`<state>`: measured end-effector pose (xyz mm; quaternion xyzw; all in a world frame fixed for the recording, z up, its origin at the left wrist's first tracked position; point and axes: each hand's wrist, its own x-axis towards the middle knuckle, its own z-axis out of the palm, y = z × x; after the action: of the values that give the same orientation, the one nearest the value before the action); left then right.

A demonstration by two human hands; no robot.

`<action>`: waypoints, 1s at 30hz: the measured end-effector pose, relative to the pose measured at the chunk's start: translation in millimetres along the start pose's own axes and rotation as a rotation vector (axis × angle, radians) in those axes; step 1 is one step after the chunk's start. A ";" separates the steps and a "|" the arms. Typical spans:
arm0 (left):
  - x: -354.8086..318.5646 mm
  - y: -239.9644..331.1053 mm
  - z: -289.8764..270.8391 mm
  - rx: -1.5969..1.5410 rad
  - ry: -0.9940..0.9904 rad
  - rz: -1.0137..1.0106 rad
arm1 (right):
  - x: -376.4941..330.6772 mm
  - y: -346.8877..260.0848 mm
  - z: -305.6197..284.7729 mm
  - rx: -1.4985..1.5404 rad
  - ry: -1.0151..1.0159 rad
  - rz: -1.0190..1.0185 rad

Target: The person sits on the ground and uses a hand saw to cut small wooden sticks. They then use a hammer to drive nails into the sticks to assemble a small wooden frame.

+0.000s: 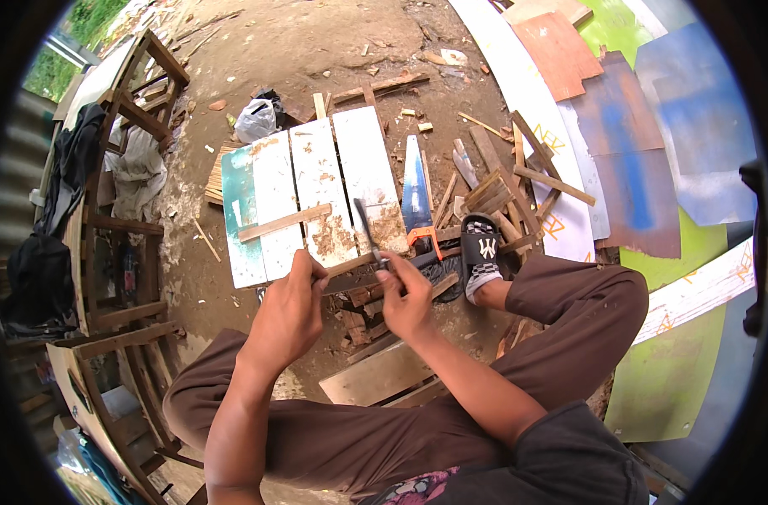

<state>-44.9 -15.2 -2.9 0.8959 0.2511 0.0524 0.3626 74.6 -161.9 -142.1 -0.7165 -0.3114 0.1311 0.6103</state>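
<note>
The right hand (409, 303) partly hides the dark tool (368, 229) it grips.

dirt ground (316, 50): wood scraps (425, 127), plastic bag (256, 122) | white planks (363, 139): wooden strip (284, 222), brown mud (377, 234)

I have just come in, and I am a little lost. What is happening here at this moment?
A seated person is handling a thin dark tool with the right hand, holding it up in front of some dirt-marked white boards. The left hand is curled at their near edge; whether it holds something small cannot be seen. A loose wooden strip lies across the boards, and a handsaw with an orange handle lies to their right.
</note>
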 end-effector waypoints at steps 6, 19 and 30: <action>2.2 -0.7 1.5 -0.017 0.013 0.013 | 1.9 7.2 -0.6 -0.067 -0.019 -0.016; 5.6 -17.0 -6.9 -0.027 0.000 -0.045 | 0.2 24.1 -5.7 0.028 0.042 0.243; 10.4 -60.2 -20.9 -0.131 0.014 -0.313 | 16.0 14.6 -31.0 0.659 -0.041 0.710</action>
<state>-66.4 39.7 -29.2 0.8200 0.3861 0.0177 0.4222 108.7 -177.6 -146.2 -0.5443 -0.0014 0.4370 0.7161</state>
